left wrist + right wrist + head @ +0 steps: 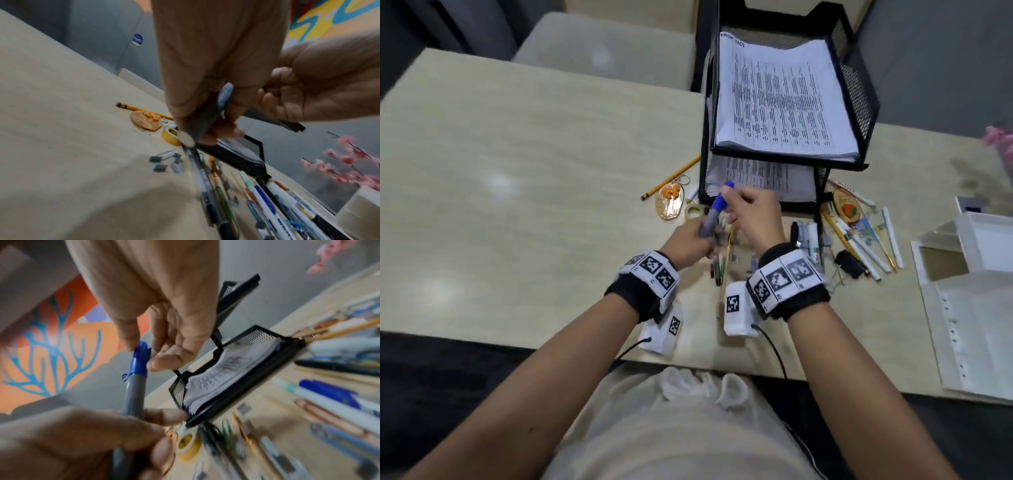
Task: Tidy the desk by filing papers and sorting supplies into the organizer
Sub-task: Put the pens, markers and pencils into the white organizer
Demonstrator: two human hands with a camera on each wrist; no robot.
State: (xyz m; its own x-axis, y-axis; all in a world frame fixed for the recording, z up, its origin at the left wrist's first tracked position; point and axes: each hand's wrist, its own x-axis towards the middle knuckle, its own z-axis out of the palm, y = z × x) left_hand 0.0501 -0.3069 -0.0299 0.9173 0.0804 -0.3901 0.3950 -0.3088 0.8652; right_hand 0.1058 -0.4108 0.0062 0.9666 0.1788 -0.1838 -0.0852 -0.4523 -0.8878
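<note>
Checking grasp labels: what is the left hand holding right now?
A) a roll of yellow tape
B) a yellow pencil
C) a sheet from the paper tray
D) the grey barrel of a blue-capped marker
D: the left hand grips the grey barrel of the blue-capped marker, while the right hand pinches its cap; the pencil and tape roll lie on the desk.

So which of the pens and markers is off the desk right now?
The grey marker with the blue cap: the left hand holds its barrel, the right hand pinches its cap. The others lie on the desk.
</note>
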